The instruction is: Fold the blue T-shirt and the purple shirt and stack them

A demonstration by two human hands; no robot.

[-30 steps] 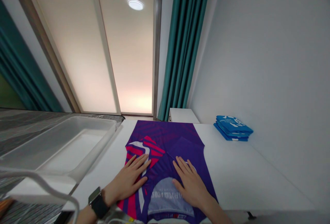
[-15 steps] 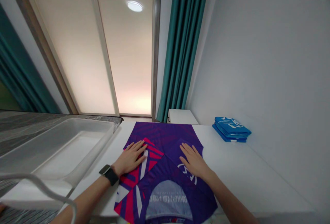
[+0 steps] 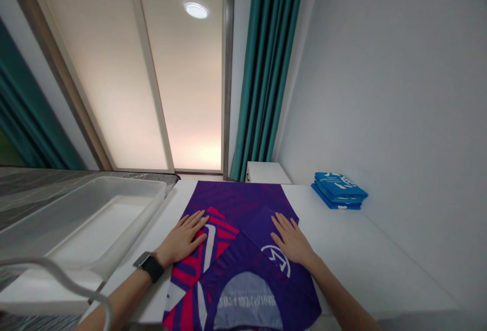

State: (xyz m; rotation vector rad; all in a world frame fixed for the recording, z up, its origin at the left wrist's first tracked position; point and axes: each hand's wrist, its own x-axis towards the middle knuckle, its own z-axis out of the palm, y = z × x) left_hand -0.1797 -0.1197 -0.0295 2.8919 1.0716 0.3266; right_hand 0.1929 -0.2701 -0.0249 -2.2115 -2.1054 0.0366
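Note:
A purple shirt (image 3: 243,204) with pink and white patches on its left side lies spread on the white table (image 3: 342,250), its neckline toward me. Both sleeves are laid inward over the body. My left hand (image 3: 186,237) rests flat on the pink-striped sleeve, fingers stretched out; a dark watch is on that wrist. Across from it, my right hand (image 3: 292,239) lies flat on the other sleeve beside a white round logo, fingers spread. Neither hand grips the cloth. The grey inner back with white print shows in the neck opening.
Folded blue garments (image 3: 338,190) are stacked at the table's right, by the wall. A translucent plastic bin (image 3: 125,189) stands at the left, with a pale curved tube (image 3: 57,270) in front of it. A small white cabinet (image 3: 267,172) stands beyond the table.
Both hands have slid outward along the sleeves, the left one to the left and the right one to the right. The white logo by my right hand now shows more fully.

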